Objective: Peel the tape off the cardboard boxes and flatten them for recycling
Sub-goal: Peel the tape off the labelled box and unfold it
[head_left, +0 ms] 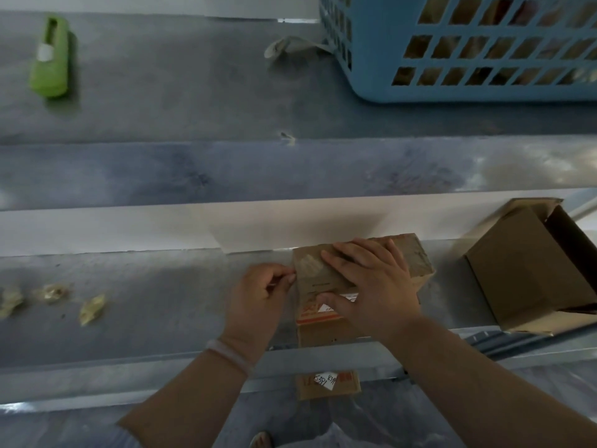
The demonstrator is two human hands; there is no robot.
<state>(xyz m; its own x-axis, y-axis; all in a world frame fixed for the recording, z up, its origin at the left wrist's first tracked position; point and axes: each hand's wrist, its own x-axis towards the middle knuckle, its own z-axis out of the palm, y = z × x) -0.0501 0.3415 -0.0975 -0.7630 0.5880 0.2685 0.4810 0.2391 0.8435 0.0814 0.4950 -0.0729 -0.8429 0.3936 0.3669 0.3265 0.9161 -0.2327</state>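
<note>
A small brown cardboard box (315, 279) with an orange-and-white label lies on the grey table near its front edge. A patch of clear tape (309, 264) shows on its top. My right hand (371, 282) lies flat on the box, fingers spread, pressing it down. My left hand (258, 295) is at the box's left edge, thumb and fingers pinched together on the tape's edge there. A second, open cardboard box (529, 270) lies on its side to the right.
Crumpled tape scraps (92, 308) lie at the left of the table. A green utility knife (50, 56) rests at the far left. A blue slotted basket (468, 46) holding cardboard stands at the far right, a tape strip (284, 46) beside it.
</note>
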